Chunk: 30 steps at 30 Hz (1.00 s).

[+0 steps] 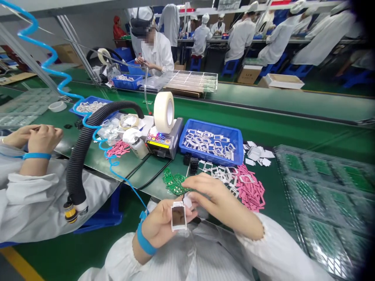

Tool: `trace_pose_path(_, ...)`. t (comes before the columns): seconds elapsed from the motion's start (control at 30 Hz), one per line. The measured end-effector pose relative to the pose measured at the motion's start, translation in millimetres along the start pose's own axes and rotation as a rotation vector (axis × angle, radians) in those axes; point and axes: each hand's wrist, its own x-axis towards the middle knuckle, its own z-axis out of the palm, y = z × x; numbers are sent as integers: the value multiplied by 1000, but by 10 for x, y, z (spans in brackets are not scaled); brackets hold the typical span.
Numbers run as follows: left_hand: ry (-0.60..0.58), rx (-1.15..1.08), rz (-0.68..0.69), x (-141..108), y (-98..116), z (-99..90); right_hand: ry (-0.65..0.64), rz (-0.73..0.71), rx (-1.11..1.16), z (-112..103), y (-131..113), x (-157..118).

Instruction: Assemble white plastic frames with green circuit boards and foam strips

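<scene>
My left hand (158, 226), with a blue strap at the wrist, holds a small white frame with a dark shiny screen (178, 216). Beside it my right hand (213, 199) pinches a small white piece (187, 201) close to the frame's upper corner; whether the two touch I cannot tell. Green circuit boards (175, 182) lie in a pile just beyond my fingers. Loose white frames (221, 173) and a heap of pink strips (252, 189) are on the bench past my right hand.
A blue bin (240, 146) of white frames stands behind, near a tape roll (159, 113) on a grey device (164, 142). Clear trays (299, 207) with green boards fill the right. A black hose (76, 164) and blue coiled tube (54, 58) cross the left, beside a co-worker's hands (43, 138).
</scene>
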Motion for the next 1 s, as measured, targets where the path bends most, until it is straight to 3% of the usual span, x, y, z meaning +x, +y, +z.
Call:
trace_pose_path(0.17,79,-21,95,50,-43,65,413,-46,-266,355,-2,-140)
trace_pose_path(0.33,161,-121,136,59,-92,49,543,-57,-245,597,75,-191)
trace_pose_path(0.4,180,-168,126,55,-106,20,530,-19,-170,642,111,-164)
trace_pose_path(0.53,176,-221,111,64,-112,-44,456,209,46,605,82,-108)
trace_pose_path(0.67,138,-252,71,86,-71,-147,400,305,109,507,66,-247)
trace_pose_path(0.83,51,-265,10,57,-31,-274,118,573,59,555,398,-582)
trace_pose_path(0.9,-13,-261,-38,40,-40,-269,100,593,49,557,486,-638)
trace_pose_path(1.0,-101,-273,-96,33,-50,-186,117,490,358,471,440,-583)
